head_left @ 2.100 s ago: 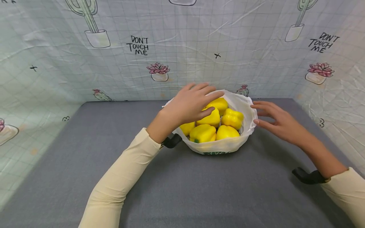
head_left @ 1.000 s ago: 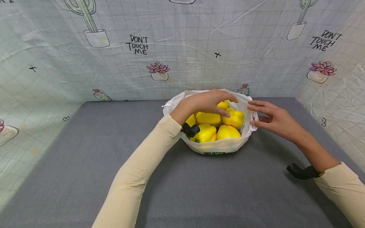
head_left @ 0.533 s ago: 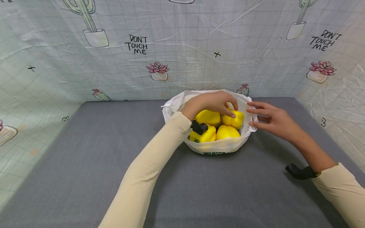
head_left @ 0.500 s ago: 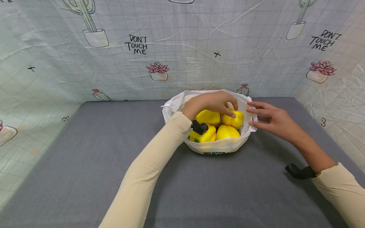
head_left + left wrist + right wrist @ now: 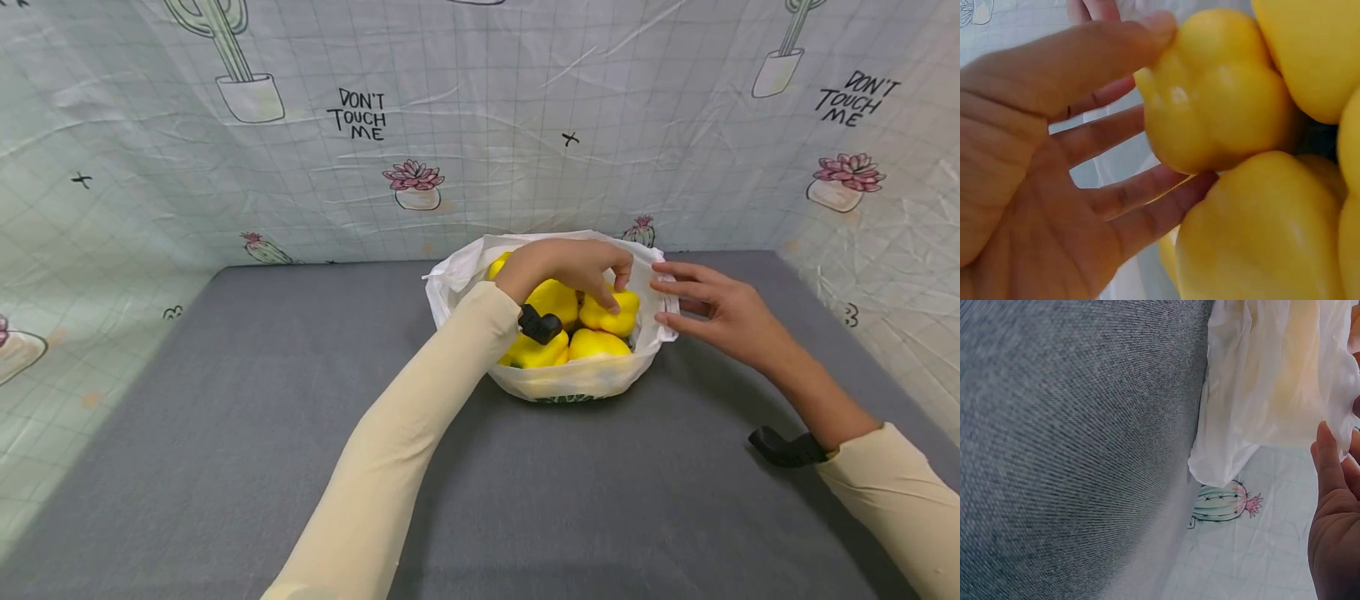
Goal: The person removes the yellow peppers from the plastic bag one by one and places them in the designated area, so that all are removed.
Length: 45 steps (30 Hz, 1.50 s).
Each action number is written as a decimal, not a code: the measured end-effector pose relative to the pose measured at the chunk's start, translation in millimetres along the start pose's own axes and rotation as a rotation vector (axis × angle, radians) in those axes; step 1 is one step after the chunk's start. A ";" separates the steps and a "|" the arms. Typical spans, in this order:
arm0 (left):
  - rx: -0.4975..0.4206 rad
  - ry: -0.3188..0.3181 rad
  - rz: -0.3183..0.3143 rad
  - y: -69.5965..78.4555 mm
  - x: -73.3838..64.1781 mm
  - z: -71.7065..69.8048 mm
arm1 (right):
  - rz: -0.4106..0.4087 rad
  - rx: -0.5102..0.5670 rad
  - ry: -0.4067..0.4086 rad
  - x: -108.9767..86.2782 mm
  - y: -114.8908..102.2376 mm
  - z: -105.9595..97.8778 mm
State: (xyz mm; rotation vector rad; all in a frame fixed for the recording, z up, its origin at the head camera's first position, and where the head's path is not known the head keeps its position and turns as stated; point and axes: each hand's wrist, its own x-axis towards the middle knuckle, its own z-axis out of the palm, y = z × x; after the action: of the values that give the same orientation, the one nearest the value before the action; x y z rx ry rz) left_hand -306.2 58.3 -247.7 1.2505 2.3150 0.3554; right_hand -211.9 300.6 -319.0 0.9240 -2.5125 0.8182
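A white plastic bag (image 5: 577, 385) stands with its mouth wide, holding several yellow bell peppers (image 5: 552, 302). Inside it, my left hand (image 5: 577, 262) has its thumb and fingers around a yellow bell pepper (image 5: 611, 315) on the right side. The left wrist view shows the thumb on top of that bell pepper (image 5: 1210, 94), with fingers along its far side and underneath. My right hand (image 5: 723, 312) holds the bag's right rim between thumb and fingers; the right wrist view shows the thumb against the bag (image 5: 1272, 394), while some fingers are cut off by the frame.
The bag sits on a grey cloth-covered table (image 5: 247, 433), near its back edge. A wrinkled grid-patterned curtain (image 5: 480, 108) with cactus drawings rises behind and at both sides. Black wrist cameras (image 5: 540, 325) are worn on both arms.
My left hand has moved right and down into the bag, from over the peppers to around the right-hand bell pepper. My right hand stays at the rim.
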 end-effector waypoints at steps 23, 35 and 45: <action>-0.178 -0.212 -0.017 -8.5 6.6 -4.8 | 0.000 -0.021 0.004 -3.6 -2.5 -1.7; -0.249 0.049 0.256 -19.7 -17.5 -8.1 | -0.009 -0.025 0.004 -6.0 -1.4 -3.0; -0.284 0.201 0.349 -23.9 -25.8 -7.5 | -0.022 -0.033 0.008 -6.0 -1.4 -6.0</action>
State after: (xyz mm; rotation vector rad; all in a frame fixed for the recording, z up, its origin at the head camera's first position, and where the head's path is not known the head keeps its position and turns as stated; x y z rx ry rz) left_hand -315.1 23.6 -244.4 1.5238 2.0993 0.9325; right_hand -205.9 306.3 -316.8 0.9343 -2.4973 0.7700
